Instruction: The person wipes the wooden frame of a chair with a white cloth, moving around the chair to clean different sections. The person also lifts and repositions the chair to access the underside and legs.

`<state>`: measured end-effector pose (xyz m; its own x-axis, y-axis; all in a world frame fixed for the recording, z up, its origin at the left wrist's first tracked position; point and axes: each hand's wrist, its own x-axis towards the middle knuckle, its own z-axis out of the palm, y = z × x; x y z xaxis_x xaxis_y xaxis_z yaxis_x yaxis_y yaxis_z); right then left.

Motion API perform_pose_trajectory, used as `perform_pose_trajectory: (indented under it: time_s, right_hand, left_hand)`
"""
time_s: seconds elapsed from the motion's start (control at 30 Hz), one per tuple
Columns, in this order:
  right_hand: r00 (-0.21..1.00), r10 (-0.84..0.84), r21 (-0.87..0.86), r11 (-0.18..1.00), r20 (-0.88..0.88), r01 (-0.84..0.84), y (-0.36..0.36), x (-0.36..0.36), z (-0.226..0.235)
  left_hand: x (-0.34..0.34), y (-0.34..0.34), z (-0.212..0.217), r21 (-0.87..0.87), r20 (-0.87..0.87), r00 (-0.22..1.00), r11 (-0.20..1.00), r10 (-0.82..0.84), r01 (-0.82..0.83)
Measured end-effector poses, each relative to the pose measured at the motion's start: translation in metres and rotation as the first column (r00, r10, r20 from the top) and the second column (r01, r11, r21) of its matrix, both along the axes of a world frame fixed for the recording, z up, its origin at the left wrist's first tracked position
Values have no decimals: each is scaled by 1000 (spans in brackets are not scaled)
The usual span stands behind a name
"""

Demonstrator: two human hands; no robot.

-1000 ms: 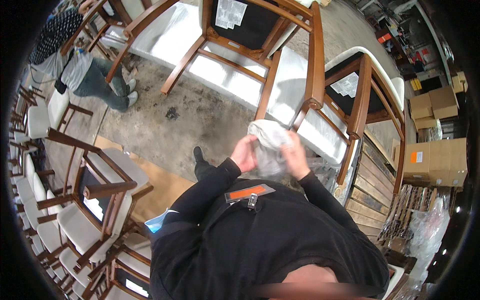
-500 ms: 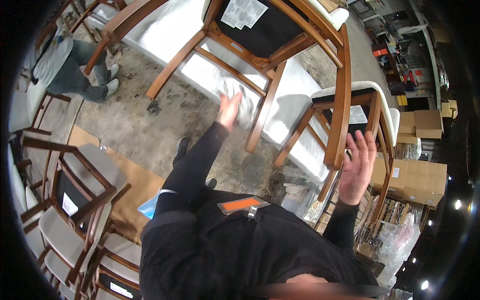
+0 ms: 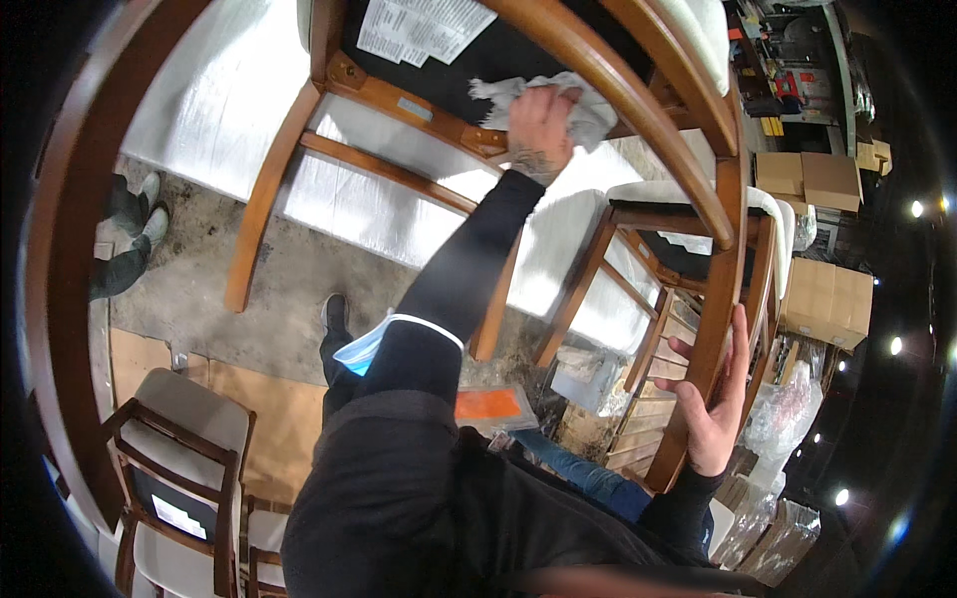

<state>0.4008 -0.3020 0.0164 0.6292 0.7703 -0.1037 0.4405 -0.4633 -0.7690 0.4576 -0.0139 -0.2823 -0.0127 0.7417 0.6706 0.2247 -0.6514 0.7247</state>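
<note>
Cloth: crumpled, pale grey [image 3: 596,118], far side of the scene, against the underside of the tipped chair [image 3: 267,199].
Left hand: grip [image 3: 543,128] closed over the cloth, arm stretched forward between the chair's legs.
Right hand: grip [image 3: 720,414] at a long wooden rail [image 3: 720,329] on the right, thumb and fingers on either side of it; cannot tell how firmly it holds.
Chair underside: black fabric with white paper labels [image 3: 424,30], just left of the cloth.
In the way: a curved rail [image 3: 653,135] slants past the cloth's right side; a thick wooden arm [image 3: 75,209] bows down the left, covering part of the view.
Desk: white-covered [image 3: 209,120], beneath the tipped chair.
Second chair: tipped too [image 3: 576,289], to the right, behind the long rail.
Left side: another person's legs [image 3: 125,214], far; stacked chairs [image 3: 189,429], near, beside flat cardboard [image 3: 269,419] on the floor.
Right side: cardboard box [image 3: 825,299]; clear plastic wrap [image 3: 783,409], nearer.
Left sleeve: blue face mask [image 3: 367,349] looped around it.
</note>
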Motion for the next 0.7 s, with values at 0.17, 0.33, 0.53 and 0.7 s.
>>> perform_pose_trajectory:
  time_s: [0.17, 0.33, 0.53, 0.7]
  right_hand:
    - [1000, -12, 3, 1000, -7, 12, 1, -3, -3]
    - [1000, -29, 18, 999, 3, 29, 4, -6, -2]
    - [996, -76, 22, 997, 41, 75, 4, -7, -5]
    - [998, -64, 21, 998, 25, 63, 3, -9, -5]
  left_hand:
    - [-62, 9, -56, -266, -188, 978, 963, -93, 41]
    - [-33, 5, 27, 49, 394, 905, 987, -162, 156]
    - [10, 1, 41, 183, 386, 919, 983, -82, 11]
    - [-41, -9, -72, -107, -106, 993, 993, -60, 48]
